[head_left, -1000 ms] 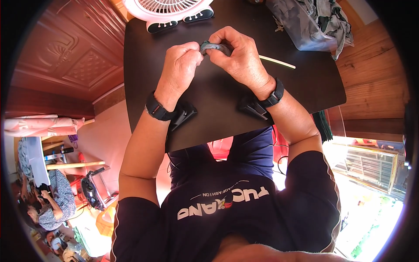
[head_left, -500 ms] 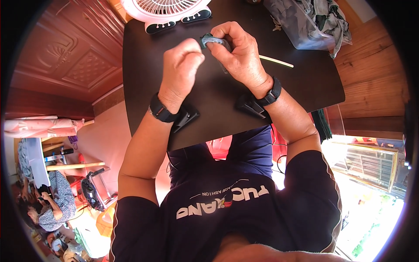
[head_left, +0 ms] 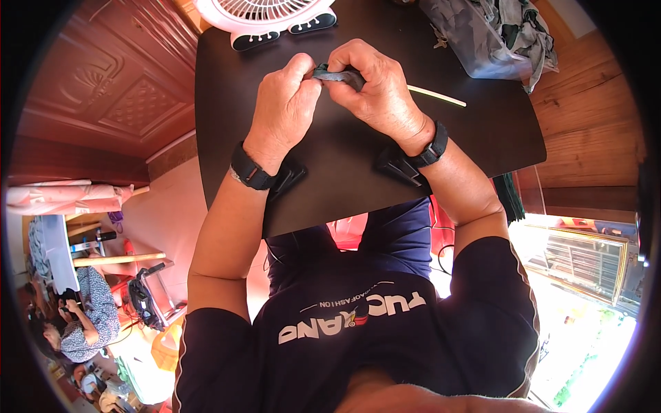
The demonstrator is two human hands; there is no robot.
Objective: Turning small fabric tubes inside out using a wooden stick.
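Note:
Between my two hands, above the far part of the dark table (head_left: pixel 330 151), is a small strip of grey-green fabric (head_left: pixel 333 74). My left hand (head_left: pixel 284 103) pinches its left end between thumb and curled fingers. On its other side my right hand (head_left: pixel 375 86) grips the fabric with thumb and forefinger, the remaining fingers bent around it. Part of the strip is hidden behind the fingers, so its full shape does not show. A thin pale stick (head_left: pixel 437 96) lies on the table just right of my right hand.
A pink fan (head_left: pixel 265 17) stands at the table's far edge. At the far right is a clear plastic bin (head_left: pixel 475 58) heaped with grey-green cloth pieces (head_left: pixel 527 41). Two black stands (head_left: pixel 399 167) sit beneath my wrists. Another person (head_left: pixel 93 310) is at the far left.
My left hand has turned and come against the fabric's left end. The fabric strip now stretches flatter between both hands, and my right hand has dipped slightly.

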